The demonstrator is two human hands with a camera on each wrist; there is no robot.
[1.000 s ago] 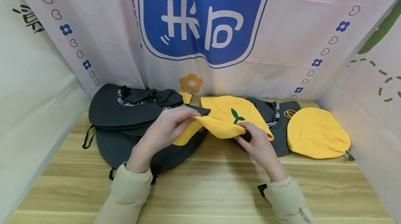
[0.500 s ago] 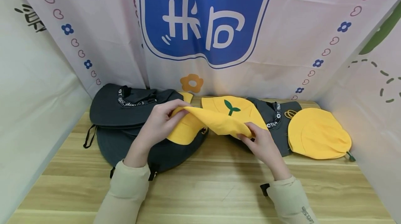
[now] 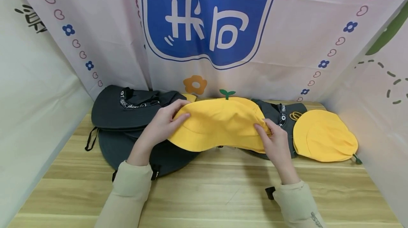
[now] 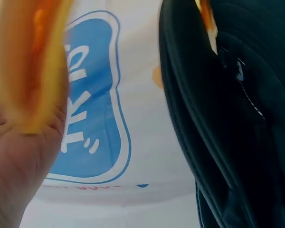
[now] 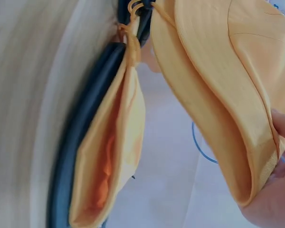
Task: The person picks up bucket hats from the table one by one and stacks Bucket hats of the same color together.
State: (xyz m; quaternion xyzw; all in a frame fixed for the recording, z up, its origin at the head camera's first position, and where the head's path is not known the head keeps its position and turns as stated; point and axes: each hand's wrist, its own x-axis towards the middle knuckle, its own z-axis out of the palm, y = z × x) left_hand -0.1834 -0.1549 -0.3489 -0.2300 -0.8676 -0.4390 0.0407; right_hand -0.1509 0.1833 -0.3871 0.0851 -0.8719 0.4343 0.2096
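Both hands hold a yellow brimmed hat (image 3: 220, 127) up above the table, its brim toward me and a green sprout (image 3: 227, 93) standing at its top edge. My left hand (image 3: 164, 123) pinches its left end, thumb in front. At the other end, my right hand (image 3: 275, 139) grips the hat's edge between thumb and fingers. The right wrist view shows the right hand (image 5: 270, 199) on the folded brim of the held hat (image 5: 218, 90). In the left wrist view, the left hand (image 4: 23, 161) is beside a blurred yellow edge (image 4: 33, 71).
Dark wide-brimmed hats (image 3: 127, 118) are stacked at the left, with a yellow piece (image 3: 191, 97) showing behind. On the right, another dark hat (image 3: 288, 143) lies partly under a second yellow hat (image 3: 325, 135). A printed cloth (image 3: 280, 75) hangs behind the wooden table (image 3: 204, 196).
The yellow hat has tipped and spread, its sprout shifting from the facing surface to the top edge. My right hand has moved right and turned; the left hand has shifted slightly left.
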